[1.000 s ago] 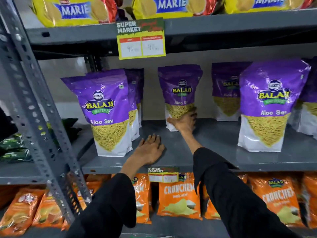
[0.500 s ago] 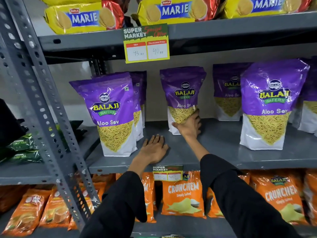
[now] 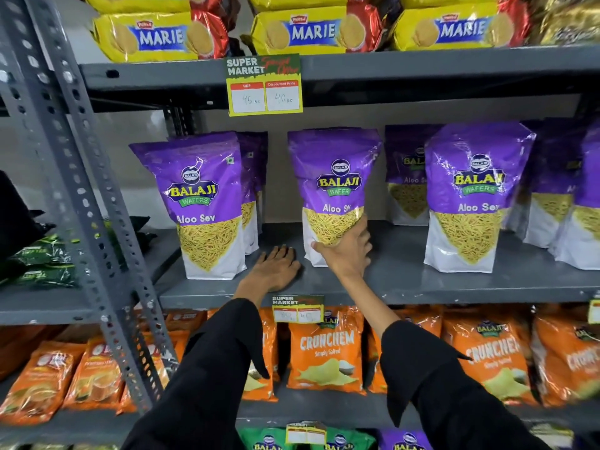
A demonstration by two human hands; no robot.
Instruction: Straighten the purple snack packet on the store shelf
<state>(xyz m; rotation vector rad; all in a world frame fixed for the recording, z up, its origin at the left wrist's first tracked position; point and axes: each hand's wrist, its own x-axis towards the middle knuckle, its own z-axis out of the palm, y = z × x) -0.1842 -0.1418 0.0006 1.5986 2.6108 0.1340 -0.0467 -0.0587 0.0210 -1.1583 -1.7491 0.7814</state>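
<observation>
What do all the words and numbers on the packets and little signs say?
"MARIE": yellow biscuit packs on the top shelf.
"SUPER MARKET", "45 Rs", "40 Rs": yellow-green price card.
"BALAJI WAFERS", "Aloo Sev": purple snack packet held by the right hand.
"CRUNCHEM Simply Salted": orange crisp bags.
"SUPER MARKET": small lower price card; its numbers are too blurred.

We are gripping the lower front of the purple snack packet (image 3: 334, 177) with our right hand (image 3: 349, 251), while our left hand (image 3: 276, 267) is lying flat on the shelf (image 3: 406, 284).
</observation>
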